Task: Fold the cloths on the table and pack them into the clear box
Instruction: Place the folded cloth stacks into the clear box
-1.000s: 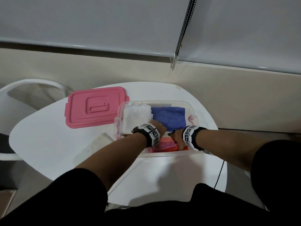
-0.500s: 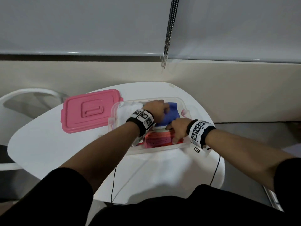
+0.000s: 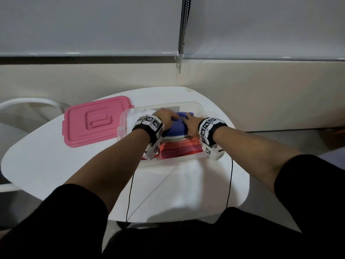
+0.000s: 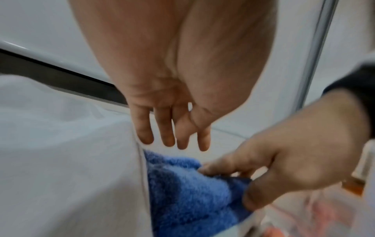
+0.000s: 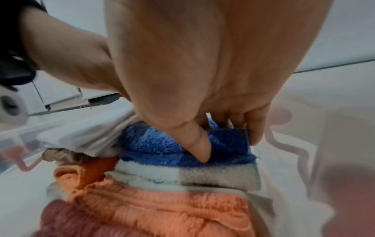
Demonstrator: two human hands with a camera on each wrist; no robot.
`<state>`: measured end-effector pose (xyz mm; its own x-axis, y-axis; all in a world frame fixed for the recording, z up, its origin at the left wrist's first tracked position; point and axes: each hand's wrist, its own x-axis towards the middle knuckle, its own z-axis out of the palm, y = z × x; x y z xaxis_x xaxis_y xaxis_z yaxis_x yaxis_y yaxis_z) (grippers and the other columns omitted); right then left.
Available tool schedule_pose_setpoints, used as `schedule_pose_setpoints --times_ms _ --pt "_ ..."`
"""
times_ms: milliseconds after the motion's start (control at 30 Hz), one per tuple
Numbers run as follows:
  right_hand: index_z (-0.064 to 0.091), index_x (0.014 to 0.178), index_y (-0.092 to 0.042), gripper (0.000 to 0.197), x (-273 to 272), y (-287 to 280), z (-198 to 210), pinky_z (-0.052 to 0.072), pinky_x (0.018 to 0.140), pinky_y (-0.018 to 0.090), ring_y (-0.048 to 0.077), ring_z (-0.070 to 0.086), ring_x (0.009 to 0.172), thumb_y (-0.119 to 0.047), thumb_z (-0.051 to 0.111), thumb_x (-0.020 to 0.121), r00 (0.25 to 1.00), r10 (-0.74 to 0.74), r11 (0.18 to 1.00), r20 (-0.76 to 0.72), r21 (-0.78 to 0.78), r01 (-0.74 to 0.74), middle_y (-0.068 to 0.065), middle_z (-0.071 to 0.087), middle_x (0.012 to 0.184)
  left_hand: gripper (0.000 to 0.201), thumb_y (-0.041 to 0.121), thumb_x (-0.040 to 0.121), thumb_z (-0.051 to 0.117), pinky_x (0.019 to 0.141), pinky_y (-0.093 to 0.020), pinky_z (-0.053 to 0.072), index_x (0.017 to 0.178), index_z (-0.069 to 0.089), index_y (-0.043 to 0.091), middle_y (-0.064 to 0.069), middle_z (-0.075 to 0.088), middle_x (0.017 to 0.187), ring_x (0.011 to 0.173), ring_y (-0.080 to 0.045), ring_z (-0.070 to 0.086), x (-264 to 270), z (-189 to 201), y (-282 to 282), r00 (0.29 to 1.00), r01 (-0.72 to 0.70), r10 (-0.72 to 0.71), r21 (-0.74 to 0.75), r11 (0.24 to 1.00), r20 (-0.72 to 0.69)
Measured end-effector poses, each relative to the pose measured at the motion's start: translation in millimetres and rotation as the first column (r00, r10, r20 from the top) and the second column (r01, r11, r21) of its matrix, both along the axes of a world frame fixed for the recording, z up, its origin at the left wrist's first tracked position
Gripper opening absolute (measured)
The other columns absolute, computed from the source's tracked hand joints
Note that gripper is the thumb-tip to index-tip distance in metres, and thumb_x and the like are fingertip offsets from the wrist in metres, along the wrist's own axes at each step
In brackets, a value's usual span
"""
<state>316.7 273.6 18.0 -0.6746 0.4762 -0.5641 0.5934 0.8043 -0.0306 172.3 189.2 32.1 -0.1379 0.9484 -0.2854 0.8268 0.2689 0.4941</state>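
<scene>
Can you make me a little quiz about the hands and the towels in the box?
1. True or false: the pink lid is on the box.
2. Which hand pinches the blue towel? A left hand, B right hand.
3. Fill in: beside the blue towel lies a folded ____ cloth.

Key: 1 false, it lies on the table beside the box. 2 B. 3 white.

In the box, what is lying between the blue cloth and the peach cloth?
A white-and-grey cloth lies folded between them, under the blue cloth and beside the peach cloth, in the clear box. The right wrist view shows it best.
</scene>
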Motion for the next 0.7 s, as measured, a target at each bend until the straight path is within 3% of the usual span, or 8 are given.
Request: schedule_pose_setpoints --times_ms 133,233,300,367,467,533,600,700 --pt "0.048 0.135 0.001 0.049 -4.5 0.3 5.5 0.042 0.096 0.034 0.037 0.054 0.121 -0.010 0.060 0.089 0.979 -0.152 0.987 -0.134 -0.080 0.142 0.024 0.048 0.137 0.042 -0.007 0.076 0.046 0.091 -0.027 0.040 0.094 0.075 0.018 -0.005 0.067 0.102 0.101 -0.021 0.055 -24.2 15.5 -40.3 0.969 -0.244 0.206 0.370 0.896 0.138" --pt "0.051 0.134 -0.012 0.057 -6.8 -7.6 16.0 0.042 0.102 0.039 0.034 0.049 0.123 -0.011 0.063 0.078 0.924 -0.234 0.969 -0.303 0.002 0.246 0.014 0.049 0.135 0.044 -0.001 0.069 0.039 0.088 -0.033 0.045 0.091 0.072 0.016 -0.001 0.066 0.096 0.096 -0.024 0.058 -60.2 22.7 -84.9 0.899 -0.437 0.350 0.557 0.707 0.262" --pt "0.058 0.121 -0.017 0.050 -14.4 -24.7 25.8 0.038 0.102 0.038 0.030 0.048 0.118 -0.004 0.059 0.073 0.852 -0.228 0.964 -0.472 0.012 0.264 0.009 0.051 0.127 0.042 -0.006 0.071 0.038 0.089 -0.032 0.049 0.091 0.070 0.011 0.000 0.067 0.096 0.095 -0.024 0.062 -87.6 20.0 -113.8 0.798 -0.600 0.468 0.570 0.561 0.379" --pt "0.061 0.102 -0.018 0.041 -27.8 -50.8 35.4 0.042 0.093 0.039 0.028 0.052 0.105 0.005 0.050 0.070 0.714 -0.261 0.962 -0.650 -0.111 0.251 0.007 0.056 0.111 0.038 -0.011 0.079 0.039 0.089 -0.031 0.051 0.095 0.067 0.009 -0.002 0.068 0.102 0.097 -0.021 0.063 -112.7 9.0 -143.3 0.647 -0.760 0.618 0.447 0.472 0.447" --pt "0.057 0.083 -0.024 0.029 -54.9 -102.7 48.5 0.050 0.073 0.039 0.021 0.057 0.075 0.003 0.047 0.080 0.544 -0.397 0.905 -0.739 -0.413 0.101 0.006 0.061 0.083 0.022 0.005 0.090 0.052 0.092 -0.037 0.048 0.109 0.063 0.006 -0.013 0.066 0.115 0.107 -0.033 0.060 -145.5 -30.7 -193.8 0.577 -0.817 0.778 0.168 0.552 0.249" --pt "0.056 0.080 -0.027 0.027 -74.6 -140.0 52.1 0.046 0.060 0.029 0.011 0.050 0.058 -0.001 0.048 0.082 0.548 -0.412 0.882 -0.728 -0.470 0.039 0.001 0.058 0.069 0.046 0.027 0.088 0.067 0.102 -0.042 0.042 0.126 0.056 0.004 -0.019 0.058 0.131 0.121 -0.036 0.053 -153.1 -58.5 -226.8 0.617 -0.776 0.785 -0.121 0.619 0.054" --pt "0.059 0.080 -0.022 0.024 -93.3 -171.6 47.8 0.043 0.058 0.020 0.003 0.045 0.052 0.000 0.050 0.078 0.579 -0.419 0.859 -0.700 -0.512 0.002 -0.005 0.054 0.062 0.082 0.052 0.078 0.075 0.108 -0.041 0.037 0.140 0.045 0.006 -0.017 0.048 0.143 0.132 -0.035 0.044 -150.0 -81.4 -254.3 0.660 -0.715 0.750 -0.337 0.612 -0.039" --pt "0.063 0.080 -0.020 0.019 -114.3 -209.2 35.1 0.053 0.060 0.029 0.011 0.058 0.055 -0.002 0.056 0.077 0.651 -0.473 0.789 -0.594 -0.614 0.013 -0.006 0.058 0.062 0.103 0.067 0.060 0.079 0.104 -0.043 0.042 0.139 0.043 0.012 -0.014 0.050 0.139 0.128 -0.035 0.048 -140.7 -106.6 -276.7 0.755 -0.624 0.646 -0.429 0.653 -0.113"
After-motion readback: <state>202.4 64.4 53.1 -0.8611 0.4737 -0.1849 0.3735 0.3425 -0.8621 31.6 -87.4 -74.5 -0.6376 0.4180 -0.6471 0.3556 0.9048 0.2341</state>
